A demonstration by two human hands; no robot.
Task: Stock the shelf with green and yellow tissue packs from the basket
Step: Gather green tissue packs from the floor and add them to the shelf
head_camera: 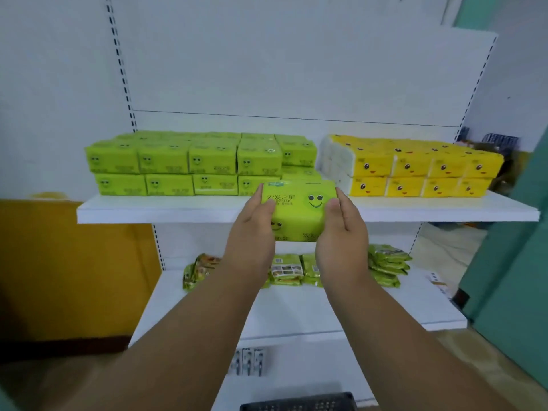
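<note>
A green tissue pack [298, 207] with a smiley face is held between both hands at the front edge of the white upper shelf [166, 210]. My left hand [252, 232] grips its left end and my right hand [341, 232] grips its right end, thumbs on top. Behind it, green tissue packs [189, 163] stand stacked two high on the shelf's left half. Yellow tissue packs [415, 170] are stacked two high on the right half. The black basket [299, 403] shows only its rim at the bottom edge.
A lower white shelf [296, 310] carries several green snack bags [385, 264] along its back. A yellow wall panel [59, 262] lies left of the shelving. A teal panel [516, 262] stands at the right. Metal hooks [249, 361] hang under the lower shelf.
</note>
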